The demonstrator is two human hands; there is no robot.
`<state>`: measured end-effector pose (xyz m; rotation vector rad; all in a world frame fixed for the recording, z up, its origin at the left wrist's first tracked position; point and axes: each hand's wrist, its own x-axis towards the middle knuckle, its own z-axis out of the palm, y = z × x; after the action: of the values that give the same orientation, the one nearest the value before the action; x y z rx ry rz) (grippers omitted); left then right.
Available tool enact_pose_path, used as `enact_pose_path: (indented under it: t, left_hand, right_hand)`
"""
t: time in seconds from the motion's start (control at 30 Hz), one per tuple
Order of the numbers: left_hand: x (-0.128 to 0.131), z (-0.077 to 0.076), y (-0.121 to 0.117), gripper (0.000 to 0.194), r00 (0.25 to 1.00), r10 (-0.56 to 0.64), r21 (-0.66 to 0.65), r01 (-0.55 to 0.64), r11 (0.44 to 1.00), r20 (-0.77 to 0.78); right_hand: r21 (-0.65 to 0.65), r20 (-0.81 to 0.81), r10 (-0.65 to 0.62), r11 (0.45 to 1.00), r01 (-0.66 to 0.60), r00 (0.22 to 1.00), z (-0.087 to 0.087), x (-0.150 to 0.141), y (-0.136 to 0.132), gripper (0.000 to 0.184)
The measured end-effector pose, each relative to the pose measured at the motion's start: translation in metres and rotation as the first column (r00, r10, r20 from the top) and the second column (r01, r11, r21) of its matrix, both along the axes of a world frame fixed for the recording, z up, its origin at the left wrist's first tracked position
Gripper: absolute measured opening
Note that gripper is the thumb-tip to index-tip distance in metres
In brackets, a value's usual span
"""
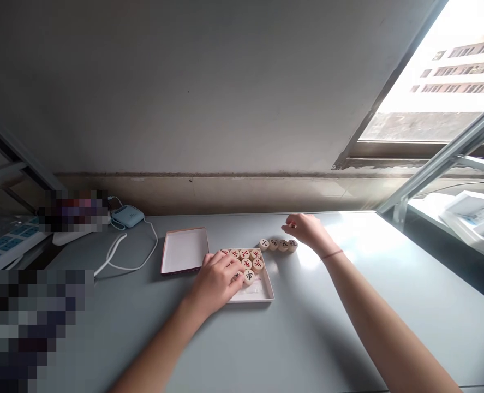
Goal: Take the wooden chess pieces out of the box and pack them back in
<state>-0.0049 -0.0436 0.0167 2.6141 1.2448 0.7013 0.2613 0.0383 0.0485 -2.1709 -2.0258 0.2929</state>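
Observation:
My left hand (217, 275) reaches into a shallow white box (266, 292), its thumb and fingers closed around a Chinese chess piece (237, 275) with a black character. Beside it in the box lie a black-marked piece (249, 277) and several red-marked pieces (257, 265); my fingers hide some of the contents. My right hand (309, 232) is raised past the box's far right corner, fingers pinched on a Chinese chess piece (292, 225) that shows only in part. Just below it, several black-marked pieces (273, 244) form a row on the table.
The box lid (184, 251) lies with its pale inside up, left of the box. On the grey table (307, 338), a white cable (131, 268) and a light-blue device (127, 216) are at the left. Power strips (10, 240) stand at the far left. A wall runs behind.

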Motion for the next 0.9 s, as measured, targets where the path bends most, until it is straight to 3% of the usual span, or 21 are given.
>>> enact_pose_path:
  t: [0.07,0.17,0.23,0.33,0.47,0.57,0.73,0.9]
  left_hand:
    - [0.003,0.0,-0.002,0.022,0.999,0.022,0.018,-0.022,1.0,0.039]
    - [0.008,-0.001,-0.004,0.044,0.993,0.013,0.041,-0.018,0.999,0.117]
    - [0.01,-0.002,-0.005,0.045,0.985,-0.019,0.058,0.009,0.998,0.17]
    - [0.012,-0.003,-0.006,0.036,0.968,-0.058,0.085,0.038,0.996,0.244]
    - [0.014,-0.003,-0.006,0.034,0.958,-0.043,0.056,0.029,0.998,0.282]
    - [0.015,-0.003,-0.006,0.031,0.963,-0.012,0.038,0.002,0.999,0.269]
    - [0.016,-0.003,-0.005,0.017,0.962,-0.009,0.058,-0.007,0.998,0.272]
    - [0.019,-0.004,-0.005,0.008,0.979,-0.039,0.003,0.039,0.999,0.199]
  right_hand:
    - [0.087,-0.218,0.115,0.991,-0.098,0.969,0.005,-0.012,-0.02,0.02]
    - [0.104,-0.629,0.312,0.941,-0.321,0.712,0.007,-0.036,-0.055,0.03]
    - [0.12,-0.743,0.352,0.907,-0.404,0.569,0.004,-0.051,-0.074,0.03]
    - [0.152,-0.829,0.337,0.904,-0.399,0.447,-0.003,-0.063,-0.087,0.026]
    - [0.11,-0.893,0.253,0.924,-0.365,0.373,-0.013,-0.061,-0.084,0.028]
    - [0.068,-0.925,0.161,0.961,-0.268,0.344,-0.016,-0.052,-0.079,0.034]
    - [0.058,-0.943,0.064,0.998,-0.027,0.326,-0.012,-0.04,-0.076,0.038]
    - [0.057,-0.952,0.048,0.998,0.021,0.303,-0.004,-0.037,-0.078,0.041]
